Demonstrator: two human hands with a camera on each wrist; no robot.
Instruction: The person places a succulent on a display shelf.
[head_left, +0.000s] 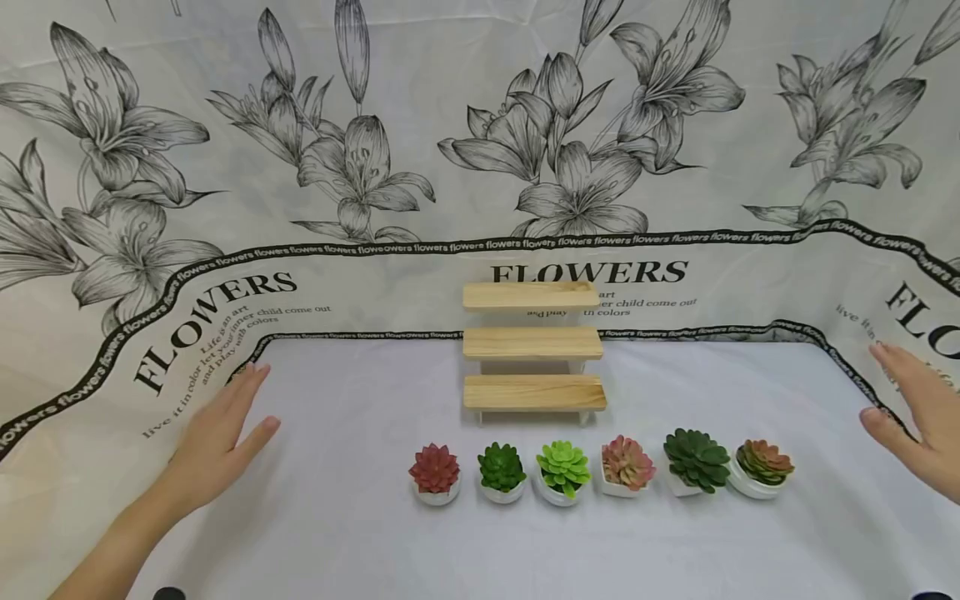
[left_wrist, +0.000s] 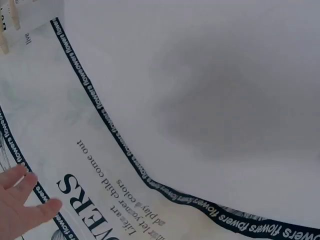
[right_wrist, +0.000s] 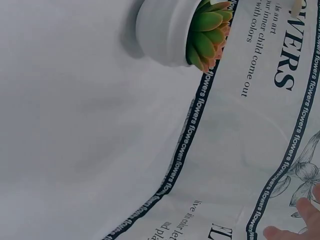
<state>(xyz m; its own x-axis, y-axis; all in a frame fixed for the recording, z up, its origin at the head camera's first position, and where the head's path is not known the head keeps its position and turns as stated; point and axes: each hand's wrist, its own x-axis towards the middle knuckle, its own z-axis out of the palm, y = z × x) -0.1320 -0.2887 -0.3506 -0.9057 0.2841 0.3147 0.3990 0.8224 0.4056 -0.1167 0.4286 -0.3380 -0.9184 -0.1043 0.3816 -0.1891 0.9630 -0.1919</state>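
Left hand and right hand flat, fingers straight and released, holding nothing, well apart either side of six small potted succulents in white pots, rowed before the wooden step shelf

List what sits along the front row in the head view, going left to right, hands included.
Left hand, red succulent, dark green succulent, bright green succulent, pink succulent, large dark green succulent, green-and-red succulent, right hand.
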